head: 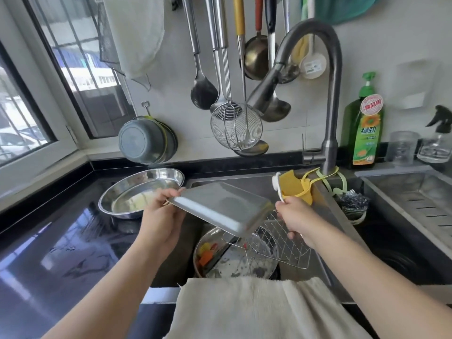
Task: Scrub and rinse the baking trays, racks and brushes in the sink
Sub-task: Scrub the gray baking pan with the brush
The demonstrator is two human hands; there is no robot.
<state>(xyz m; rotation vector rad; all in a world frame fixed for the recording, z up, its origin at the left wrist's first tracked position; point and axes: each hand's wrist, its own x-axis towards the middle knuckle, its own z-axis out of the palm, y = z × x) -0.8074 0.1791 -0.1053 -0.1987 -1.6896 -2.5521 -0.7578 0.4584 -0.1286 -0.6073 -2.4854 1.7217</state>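
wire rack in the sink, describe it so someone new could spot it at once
Start at the sink under the curved faucet. Below the tilted baking tray in the left hand, the wire rack leans over a dirty round pan. It is the only square-gridded wire piece there.

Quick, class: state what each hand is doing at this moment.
Left hand: grips the corner of the steel baking tray, tilted above the sink.
Right hand: fingers curled round a thin white handle, apparently a brush.

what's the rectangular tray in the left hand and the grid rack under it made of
Rectangular grey tray: looks like brushed stainless steel, with a dull, even sheen and rolled rim. Grid rack: thin bright metal wire, likely stainless or chrome-plated; the shine alone cannot settle which.
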